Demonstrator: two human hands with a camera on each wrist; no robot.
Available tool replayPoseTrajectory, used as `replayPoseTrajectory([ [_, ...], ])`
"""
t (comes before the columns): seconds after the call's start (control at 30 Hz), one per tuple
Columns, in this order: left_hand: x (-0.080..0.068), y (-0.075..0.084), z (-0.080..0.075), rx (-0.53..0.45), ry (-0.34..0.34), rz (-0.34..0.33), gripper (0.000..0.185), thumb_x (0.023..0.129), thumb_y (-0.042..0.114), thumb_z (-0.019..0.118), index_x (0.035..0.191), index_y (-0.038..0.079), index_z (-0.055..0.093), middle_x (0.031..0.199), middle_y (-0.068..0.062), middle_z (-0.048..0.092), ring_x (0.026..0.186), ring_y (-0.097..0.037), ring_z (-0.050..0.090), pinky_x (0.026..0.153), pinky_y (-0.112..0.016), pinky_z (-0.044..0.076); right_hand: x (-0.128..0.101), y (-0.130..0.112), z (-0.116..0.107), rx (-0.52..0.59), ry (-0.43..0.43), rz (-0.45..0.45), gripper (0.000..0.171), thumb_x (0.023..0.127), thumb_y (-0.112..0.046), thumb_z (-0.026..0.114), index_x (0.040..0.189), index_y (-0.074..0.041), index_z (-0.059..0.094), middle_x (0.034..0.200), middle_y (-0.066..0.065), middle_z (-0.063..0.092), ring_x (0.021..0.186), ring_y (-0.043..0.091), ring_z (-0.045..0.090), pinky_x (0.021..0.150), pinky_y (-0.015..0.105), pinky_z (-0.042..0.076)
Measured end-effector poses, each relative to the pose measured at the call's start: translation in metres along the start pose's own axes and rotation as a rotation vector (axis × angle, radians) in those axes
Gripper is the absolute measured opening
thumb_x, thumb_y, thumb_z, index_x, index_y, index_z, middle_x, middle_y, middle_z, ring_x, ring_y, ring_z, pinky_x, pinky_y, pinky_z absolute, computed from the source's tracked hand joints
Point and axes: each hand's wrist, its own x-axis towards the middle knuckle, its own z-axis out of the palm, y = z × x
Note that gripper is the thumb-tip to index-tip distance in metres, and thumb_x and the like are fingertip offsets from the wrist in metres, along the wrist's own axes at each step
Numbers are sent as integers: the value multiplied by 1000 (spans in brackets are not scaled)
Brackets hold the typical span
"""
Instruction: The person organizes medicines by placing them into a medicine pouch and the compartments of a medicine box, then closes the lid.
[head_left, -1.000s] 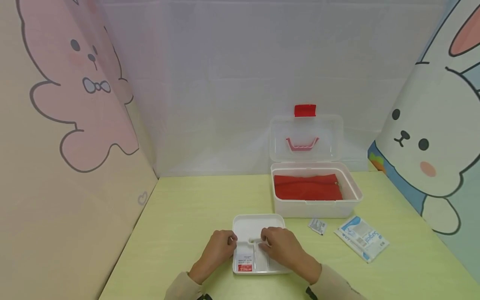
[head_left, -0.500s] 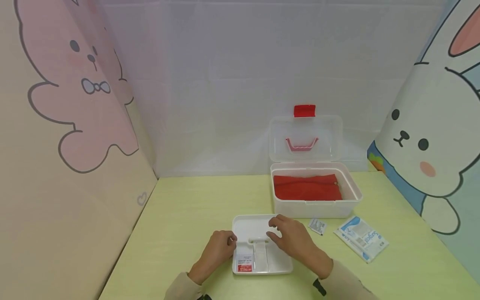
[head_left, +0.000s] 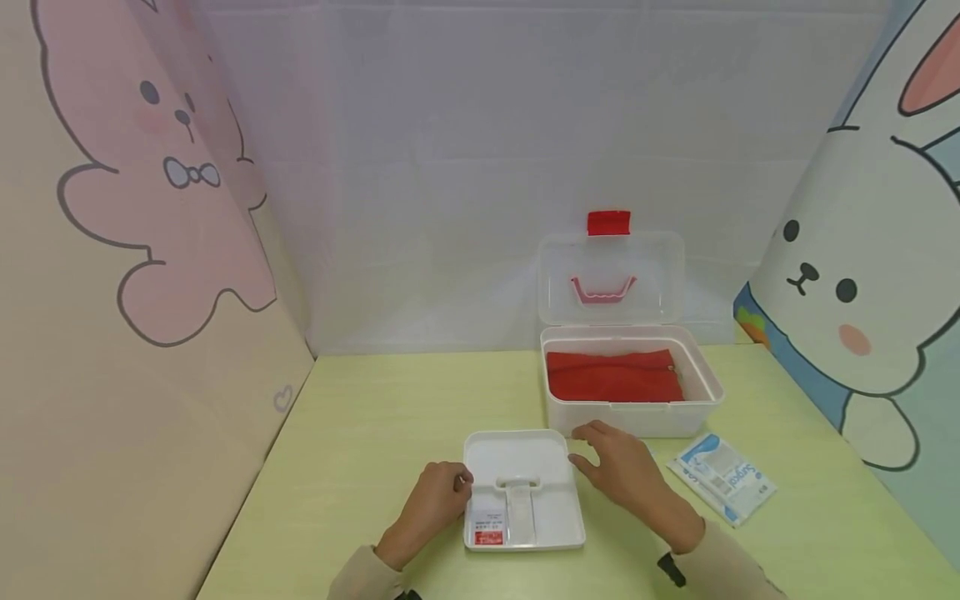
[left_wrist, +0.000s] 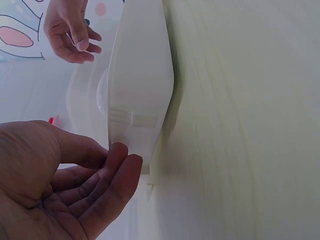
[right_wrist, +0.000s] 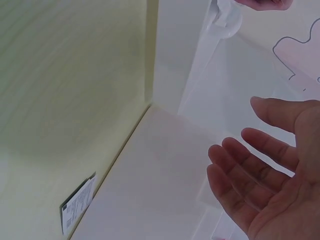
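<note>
A shallow white tray (head_left: 517, 451) lies on the table in the head view. A small white packet with a red band (head_left: 489, 532) and a pale strip (head_left: 521, 515) hanging from a raised hook-like part lie in it. My left hand (head_left: 438, 497) pinches the tray's left edge; the left wrist view shows its fingers (left_wrist: 116, 185) against the outer wall. My right hand (head_left: 630, 471) hovers past the tray's right edge, fingers loosely bent and holding nothing. In the right wrist view a small printed sachet (right_wrist: 77, 202) lies on the table; the right hand mostly hides it in the head view.
Behind the tray stands an open white box (head_left: 630, 419) holding a red pouch (head_left: 615, 377). Its clear lid (head_left: 652, 275) is raised against the back sheet. A blue-and-white surgical packet (head_left: 723, 477) lies at the right. Printed cloth walls flank the table (head_left: 390, 408).
My right hand has let go of the thing in the tray's middle and moved right, beyond the tray, toward the small sachet. The left hand has stayed at the tray's edge.
</note>
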Motion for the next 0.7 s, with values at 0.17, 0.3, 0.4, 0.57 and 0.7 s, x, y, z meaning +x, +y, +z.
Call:
replayPoseTrajectory([
  [0.17, -1, -1, 0, 2, 2, 12, 15, 87, 2, 60, 92, -3, 73, 63, 2, 61, 49, -1, 46, 45, -18, 41, -3, 12, -2, -16, -14, 23, 35, 77, -23, 82, 108, -11, 71, 105, 4, 71, 92, 23, 69, 77, 40, 58],
  [0.3, 0, -1, 1, -3, -3, 8, 15, 87, 2, 59, 93, -3, 73, 62, 3, 60, 48, -1, 46, 45, -17, 41, -7, 24, -4, -32, -66, 62, 38, 78, -25, 81, 111, -11, 70, 106, 4, 71, 94, 24, 69, 81, 42, 58],
  [0.4, 0, -1, 1, -6, -1, 6, 16, 87, 2, 59, 92, -3, 73, 62, 2, 61, 48, -1, 46, 45, -18, 40, -10, 35, -4, -44, -98, 86, 38, 79, -26, 80, 113, -10, 69, 108, 6, 70, 96, 26, 68, 82, 44, 58],
  [0.57, 0, -1, 1, 4, 7, 8, 15, 86, 1, 59, 91, -3, 73, 62, 2, 61, 48, -2, 46, 45, -18, 40, -13, 52, -2, -54, -108, 96, 38, 80, -24, 79, 113, -8, 69, 110, 8, 70, 97, 29, 68, 82, 47, 57],
  [0.7, 0, -1, 0, 6, 7, 3, 15, 86, 2, 59, 92, -2, 73, 62, 3, 61, 48, -1, 47, 45, -18, 40, -15, 63, 0, -63, -131, 101, 39, 82, -23, 77, 115, -5, 68, 113, 11, 69, 99, 31, 68, 84, 49, 56],
])
